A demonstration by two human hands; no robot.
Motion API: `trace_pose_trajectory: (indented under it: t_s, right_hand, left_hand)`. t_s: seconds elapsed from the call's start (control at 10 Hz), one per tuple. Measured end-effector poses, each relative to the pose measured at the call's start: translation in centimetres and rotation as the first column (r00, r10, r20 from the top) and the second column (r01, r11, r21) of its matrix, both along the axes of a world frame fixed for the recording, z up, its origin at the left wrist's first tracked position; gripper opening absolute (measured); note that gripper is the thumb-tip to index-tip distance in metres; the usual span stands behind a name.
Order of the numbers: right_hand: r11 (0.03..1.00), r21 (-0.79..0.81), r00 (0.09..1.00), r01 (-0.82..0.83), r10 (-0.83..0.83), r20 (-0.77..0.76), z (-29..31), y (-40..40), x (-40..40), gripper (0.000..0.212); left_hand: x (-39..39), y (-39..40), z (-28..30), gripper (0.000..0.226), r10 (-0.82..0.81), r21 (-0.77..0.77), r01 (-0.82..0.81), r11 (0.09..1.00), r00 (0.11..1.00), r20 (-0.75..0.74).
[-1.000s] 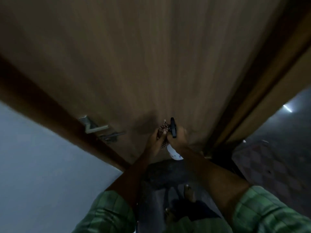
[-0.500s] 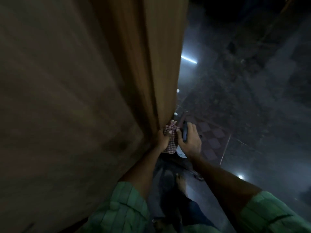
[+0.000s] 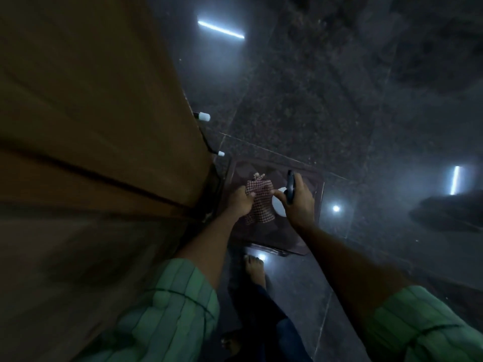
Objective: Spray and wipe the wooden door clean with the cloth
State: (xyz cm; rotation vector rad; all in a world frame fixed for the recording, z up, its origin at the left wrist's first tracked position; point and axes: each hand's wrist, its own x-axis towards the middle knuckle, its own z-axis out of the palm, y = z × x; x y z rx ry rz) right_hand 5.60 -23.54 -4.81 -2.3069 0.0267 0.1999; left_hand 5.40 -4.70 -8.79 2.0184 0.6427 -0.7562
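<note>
The wooden door [image 3: 99,121] fills the left half of the head view, seen at a steep angle. My left hand [image 3: 239,198] grips a red-and-white checked cloth [image 3: 260,205] that hangs just right of the door's lower edge, apart from the wood. My right hand [image 3: 299,198] holds a spray bottle [image 3: 278,205] with a white body and a black trigger head [image 3: 290,188]; its thumb touches the cloth's right edge. The bottle's lower part is hidden behind the hand.
A dark polished stone floor [image 3: 326,100] with bright light reflections lies to the right. A dark patterned doormat [image 3: 308,231] lies under my hands. Two white-tipped door stoppers [image 3: 204,116] stick out near the door's bottom. My bare feet [image 3: 254,267] stand below.
The view has swung from the door's face to the right and down onto the floor. Both hands moved off the door with cloth and bottle and now hang over the doormat.
</note>
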Motion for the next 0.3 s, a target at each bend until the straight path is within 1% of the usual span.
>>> trace_pose_trajectory:
  t_s: [0.1, 0.2, 0.3]
  right_hand:
    - [0.999, 0.020, 0.999, 0.034, -0.034, -0.008, -2.3, -1.0, 0.1, 0.060]
    - [0.996, 0.044, 0.996, 0.075, -0.073, -0.048, -3.2, -1.8, -0.1, 0.068]
    - [0.987, 0.062, 0.985, 0.147, -0.140, -0.100, -4.0, -2.7, -2.5, 0.088]
  left_hand:
    - [0.5, 0.4, -3.2, 0.032, 0.000, 0.192, 0.004, 0.981, 1.000, -0.021]
    - [-0.7, 0.8, -3.2, 0.052, 0.015, 0.291, -0.011, 0.957, 1.000, -0.011]
    - [-3.1, 0.1, -2.1, 0.055, -0.017, 0.340, -0.008, 0.941, 0.997, 0.069]
